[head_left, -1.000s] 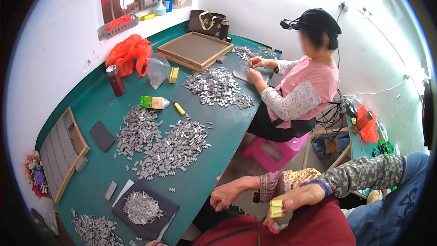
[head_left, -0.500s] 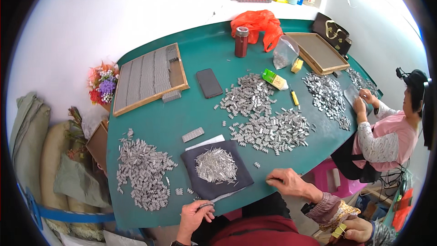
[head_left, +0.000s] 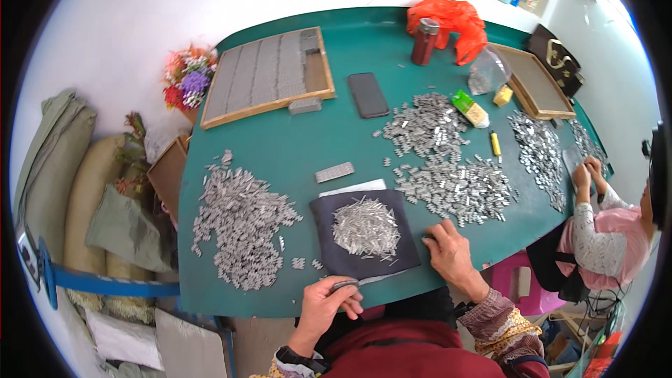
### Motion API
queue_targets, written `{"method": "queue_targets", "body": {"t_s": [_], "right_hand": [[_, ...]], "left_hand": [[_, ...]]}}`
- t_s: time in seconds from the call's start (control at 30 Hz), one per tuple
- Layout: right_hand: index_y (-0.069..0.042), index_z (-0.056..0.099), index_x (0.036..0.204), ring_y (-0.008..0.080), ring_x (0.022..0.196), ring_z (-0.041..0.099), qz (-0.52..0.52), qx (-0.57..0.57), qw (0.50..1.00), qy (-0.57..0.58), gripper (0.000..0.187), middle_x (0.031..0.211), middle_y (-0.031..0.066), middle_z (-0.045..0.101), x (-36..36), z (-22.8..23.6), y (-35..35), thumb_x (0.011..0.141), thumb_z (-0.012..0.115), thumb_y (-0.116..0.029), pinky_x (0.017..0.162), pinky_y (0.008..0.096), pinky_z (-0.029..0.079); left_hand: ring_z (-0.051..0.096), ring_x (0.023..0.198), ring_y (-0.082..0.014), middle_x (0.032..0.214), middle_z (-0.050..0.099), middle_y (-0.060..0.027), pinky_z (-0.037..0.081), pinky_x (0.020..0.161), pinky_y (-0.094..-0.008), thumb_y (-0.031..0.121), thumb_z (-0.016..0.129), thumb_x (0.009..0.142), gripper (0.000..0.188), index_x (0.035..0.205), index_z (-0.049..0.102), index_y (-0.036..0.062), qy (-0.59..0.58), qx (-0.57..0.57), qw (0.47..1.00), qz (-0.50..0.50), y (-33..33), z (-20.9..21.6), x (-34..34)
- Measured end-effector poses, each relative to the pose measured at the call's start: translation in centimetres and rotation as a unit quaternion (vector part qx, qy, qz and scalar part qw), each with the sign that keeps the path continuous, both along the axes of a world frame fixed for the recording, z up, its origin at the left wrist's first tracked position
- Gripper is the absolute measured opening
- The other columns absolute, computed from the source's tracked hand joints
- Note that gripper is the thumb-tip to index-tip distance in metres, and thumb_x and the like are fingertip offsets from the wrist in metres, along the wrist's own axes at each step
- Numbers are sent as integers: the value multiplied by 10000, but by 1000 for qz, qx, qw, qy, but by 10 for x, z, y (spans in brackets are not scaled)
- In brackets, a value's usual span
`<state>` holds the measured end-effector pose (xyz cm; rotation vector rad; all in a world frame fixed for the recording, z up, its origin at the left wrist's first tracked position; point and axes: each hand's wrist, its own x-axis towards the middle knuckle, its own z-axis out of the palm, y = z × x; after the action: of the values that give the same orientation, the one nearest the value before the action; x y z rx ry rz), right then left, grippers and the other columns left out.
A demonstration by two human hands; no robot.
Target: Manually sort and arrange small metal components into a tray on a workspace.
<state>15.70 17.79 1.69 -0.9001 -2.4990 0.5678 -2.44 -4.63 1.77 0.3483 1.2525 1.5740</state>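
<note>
My left hand [head_left: 327, 311] is closed at the table's front edge, its thumb and fingers pinching a small dark grey metal piece [head_left: 343, 285]. Right of the dark cloth, my right hand [head_left: 451, 257] rests over the table edge with fingertips pinched together. Something small and dark shows at those fingertips, too little to name. Between the hands lies a folded dark cloth [head_left: 327, 238] bearing a heap of thin silvery pins [head_left: 365, 229]. To its left is a large pile of small grey toothed metal pieces [head_left: 245, 227]. A few loose pieces [head_left: 298, 263] lie near my left hand.
More metal pieces [head_left: 455, 189] pile up right of the cloth. Behind it are a grey block [head_left: 334, 172], a phone [head_left: 368, 95] and a wooden tray of rows [head_left: 262, 73]. A yellow-handled tool [head_left: 495, 143] lies farther right. A co-worker [head_left: 602, 234] sits at the right edge.
The view has shifted, so the table sits farther right and higher. Another person's hand with a yellow clip has left the lower right. Both my hands keep their pinched shape.
</note>
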Motion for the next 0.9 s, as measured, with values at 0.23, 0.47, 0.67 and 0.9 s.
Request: {"method": "queue_targets", "body": {"t_s": [0.23, 0.47, 0.67, 0.9], "right_hand": [[-31, 593, 924, 357, 680, 601, -30, -31, 999, 22, 133, 838, 147, 562, -2, -5, 5, 832, 679, -74, 596, 437, 481], [-17, 625, 931, 334, 640, 583, -30, -33, 995, 90, 113, 800, 152, 573, -3, 14, -11, 827, 663, 0, 581, 410, 470], [-52, 661, 943, 300, 721, 599, 155, -58, 983, 83, 168, 857, 103, 589, -18, 15, -39, 790, 659, 18, 643, 389, 482], [-45, 621, 1000, 245, 782, 558, 252, 53, 965, -48, 285, 866, 70, 540, -28, 19, -34, 721, 599, 7, 702, 356, 417]], "left_hand": [[704, 710, -256, 911, 692, -203, 606, 584, -323, -24, 632, 889, 233, 1109, 599, -90, -68, 38, 997, -15, 5, -1, 6], [708, 715, -255, 907, 692, -198, 608, 583, -321, -5, 617, 911, 192, 1082, 610, -92, -84, 19, 996, -17, 8, 1, 11], [701, 648, -242, 842, 690, -188, 597, 534, -309, 21, 609, 931, 153, 1035, 634, -89, -50, 6, 999, -4, 6, -4, 12], [699, 655, -201, 831, 693, -161, 589, 535, -281, 36, 626, 930, 156, 1033, 651, -79, 29, -23, 999, -34, 6, -5, 15]]}}
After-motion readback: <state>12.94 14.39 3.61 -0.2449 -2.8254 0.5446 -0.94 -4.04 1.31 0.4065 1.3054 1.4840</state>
